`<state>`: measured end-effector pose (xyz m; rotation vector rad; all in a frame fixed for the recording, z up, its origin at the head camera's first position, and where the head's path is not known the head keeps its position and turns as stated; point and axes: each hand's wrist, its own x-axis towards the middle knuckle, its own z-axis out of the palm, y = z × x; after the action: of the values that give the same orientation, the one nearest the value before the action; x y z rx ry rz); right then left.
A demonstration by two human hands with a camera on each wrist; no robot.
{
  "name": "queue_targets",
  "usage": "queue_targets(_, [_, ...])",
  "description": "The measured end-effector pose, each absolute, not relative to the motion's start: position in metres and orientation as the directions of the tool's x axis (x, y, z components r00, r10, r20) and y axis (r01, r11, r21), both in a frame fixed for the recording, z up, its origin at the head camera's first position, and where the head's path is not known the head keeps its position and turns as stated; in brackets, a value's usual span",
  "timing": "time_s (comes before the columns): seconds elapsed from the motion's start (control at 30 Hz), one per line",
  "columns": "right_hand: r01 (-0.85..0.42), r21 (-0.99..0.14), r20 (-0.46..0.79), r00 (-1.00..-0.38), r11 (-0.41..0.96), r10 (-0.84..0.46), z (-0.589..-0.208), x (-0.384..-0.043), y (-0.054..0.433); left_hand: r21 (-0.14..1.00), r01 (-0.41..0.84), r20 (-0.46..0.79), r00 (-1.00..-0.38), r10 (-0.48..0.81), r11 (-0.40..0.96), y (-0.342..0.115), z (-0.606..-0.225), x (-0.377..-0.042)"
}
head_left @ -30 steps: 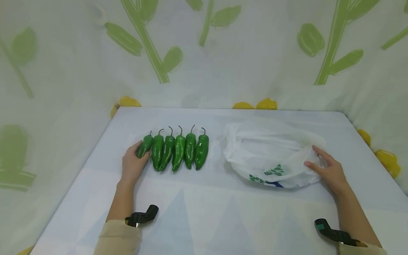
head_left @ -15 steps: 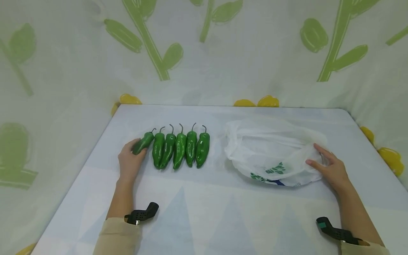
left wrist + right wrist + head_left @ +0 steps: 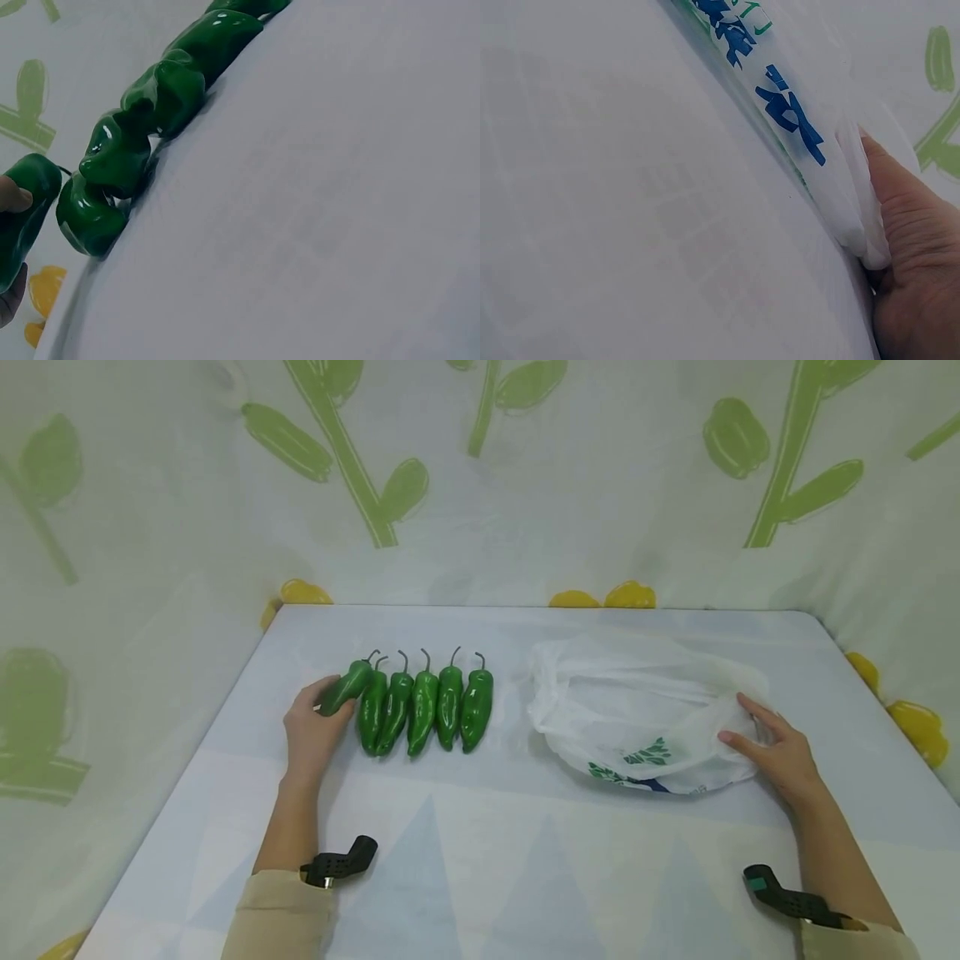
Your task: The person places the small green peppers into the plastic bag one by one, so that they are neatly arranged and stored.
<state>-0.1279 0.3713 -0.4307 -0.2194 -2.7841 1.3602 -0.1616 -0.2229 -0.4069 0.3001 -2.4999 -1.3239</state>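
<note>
In the head view my left hand (image 3: 313,733) grips a green chili pepper (image 3: 347,687) between thumb and fingers, its stem pointing up and to the right. The left wrist view shows the thumb pressed on that held pepper (image 3: 34,184), up off the table. Just right of it several more green peppers (image 3: 423,714) lie side by side in a row, stems away from me. On the right, my right hand (image 3: 786,762) holds the near right side of a white plastic bag (image 3: 600,714) with green and blue print. The bag's mouth gapes; its fingers are partly hidden in the right wrist view.
Everything lies on a white table (image 3: 510,860) with pale blue triangles. A pale curtain (image 3: 570,527) with green plant prints hangs behind and beside it. Bare tabletop separates the pepper row from the bag.
My left hand has picked the leftmost pepper up from the row's end, tilted it, then moved slightly right and away from me. The right hand and the bag stay in place.
</note>
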Motion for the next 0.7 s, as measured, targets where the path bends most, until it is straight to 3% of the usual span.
queue_targets(0.43, [0.108, -0.788, -0.021, -0.989, 0.606, 0.149, -0.427, -0.130, 0.369, 0.839, 0.038, 0.180, -0.961, -0.211, 0.542, -0.202, -0.397, -0.161])
queue_targets(0.7, [0.116, -0.792, -0.026, -0.987, 0.600, 0.157, -0.430, -0.129, 0.371, 0.811, 0.153, 0.281, -0.949, -0.146, 0.565, -0.188, -0.388, -0.159])
